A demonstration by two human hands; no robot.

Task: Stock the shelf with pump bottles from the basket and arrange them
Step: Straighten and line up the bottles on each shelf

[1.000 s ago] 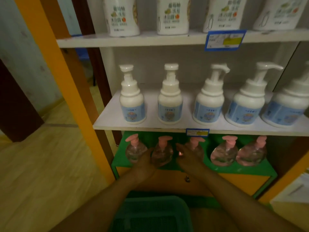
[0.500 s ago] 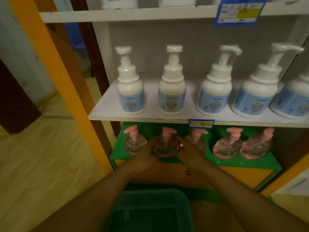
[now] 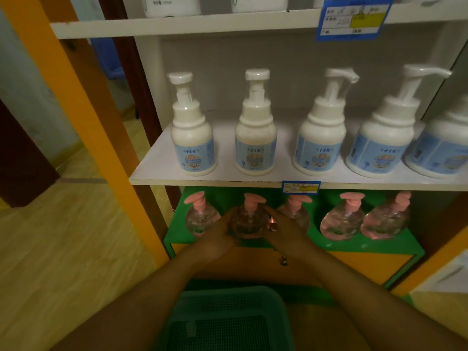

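Note:
Several clear round pump bottles with pink pumps stand in a row on the green bottom shelf (image 3: 367, 247). My left hand (image 3: 219, 235) and my right hand (image 3: 285, 230) cup the second bottle from the left (image 3: 249, 220) from both sides. It stands upright on the shelf. The leftmost bottle (image 3: 200, 216) is just beside my left hand; another bottle (image 3: 295, 209) is partly hidden behind my right hand. Two further bottles (image 3: 342, 219) stand to the right. The green mesh basket (image 3: 228, 317) sits below my arms; I see no bottles in its visible part.
Above, a white shelf (image 3: 157, 171) carries several white pump bottles with blue labels (image 3: 255, 138). A blue price tag (image 3: 301, 187) hangs on its front edge. An orange post (image 3: 83, 127) stands at the left, with wooden floor (image 3: 63, 249) beside it.
Both hands have closed in around the second pink-pump bottle. The view has shifted slightly lower and closer to the shelves.

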